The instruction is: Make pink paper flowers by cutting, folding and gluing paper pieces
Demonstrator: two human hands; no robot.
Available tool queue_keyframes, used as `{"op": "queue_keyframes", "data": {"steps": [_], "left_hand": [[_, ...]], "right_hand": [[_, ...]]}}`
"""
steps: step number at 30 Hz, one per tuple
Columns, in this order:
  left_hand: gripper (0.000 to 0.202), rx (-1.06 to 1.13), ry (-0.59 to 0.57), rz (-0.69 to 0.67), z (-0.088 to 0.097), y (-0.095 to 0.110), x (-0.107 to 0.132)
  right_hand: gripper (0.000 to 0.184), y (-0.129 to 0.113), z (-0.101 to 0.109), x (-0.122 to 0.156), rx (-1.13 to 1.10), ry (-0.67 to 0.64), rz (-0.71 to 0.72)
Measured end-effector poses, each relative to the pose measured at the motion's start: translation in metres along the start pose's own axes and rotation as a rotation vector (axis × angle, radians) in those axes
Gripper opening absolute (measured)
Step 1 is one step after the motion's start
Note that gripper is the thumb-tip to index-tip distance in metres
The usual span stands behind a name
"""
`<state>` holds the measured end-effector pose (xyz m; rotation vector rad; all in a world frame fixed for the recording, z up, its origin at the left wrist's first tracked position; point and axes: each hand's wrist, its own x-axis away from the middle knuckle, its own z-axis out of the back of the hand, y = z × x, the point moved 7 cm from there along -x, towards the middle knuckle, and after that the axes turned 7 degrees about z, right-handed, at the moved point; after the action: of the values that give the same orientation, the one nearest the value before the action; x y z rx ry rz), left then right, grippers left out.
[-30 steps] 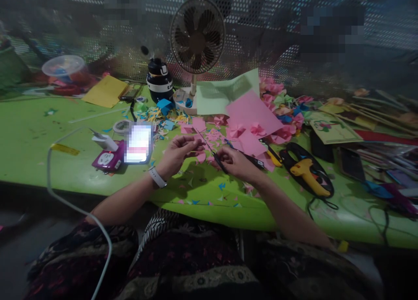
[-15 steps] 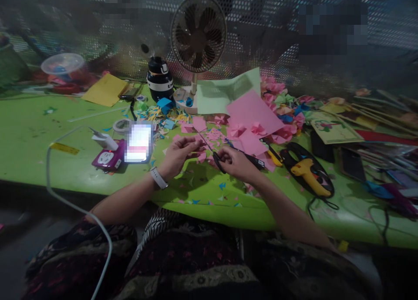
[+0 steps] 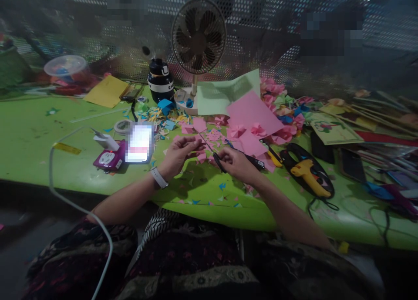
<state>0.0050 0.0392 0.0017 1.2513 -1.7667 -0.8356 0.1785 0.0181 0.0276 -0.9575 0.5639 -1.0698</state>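
My right hand grips a pair of black-handled scissors, its fingers in the loops. The blades slant up and left to the fingertips of my left hand. That hand is closed in a pinch on a small piece of pink paper, mostly hidden by the fingers. Beneath and behind the hands lie pink paper scraps. A large pink sheet rests beyond them, near several folded pink paper flowers.
Left of my hands are a lit phone, a purple power adapter with a white plug and cable, and a tape roll. A fan and dark bottle stand behind. A yellow glue gun and cutter lie right.
The whole view has shifted very slightly. Both hands, the scissors and the paper stay in nearly the same place.
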Motion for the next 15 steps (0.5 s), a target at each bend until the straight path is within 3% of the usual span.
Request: {"op": "queue_keyframes", "data": {"steps": [6, 15], "left_hand": [[0.036, 0.015, 0.012, -0.029, 0.0032, 0.0016, -0.0024], [0.034, -0.054, -0.043, 0.012, 0.0022, -0.0016, -0.0046]], "right_hand": [[0.056, 0.0053, -0.0013, -0.0012, -0.045, 0.007, -0.005], [0.053, 0.0008, 0.0018, -0.0017, -0.038, 0.0, 0.025]]}}
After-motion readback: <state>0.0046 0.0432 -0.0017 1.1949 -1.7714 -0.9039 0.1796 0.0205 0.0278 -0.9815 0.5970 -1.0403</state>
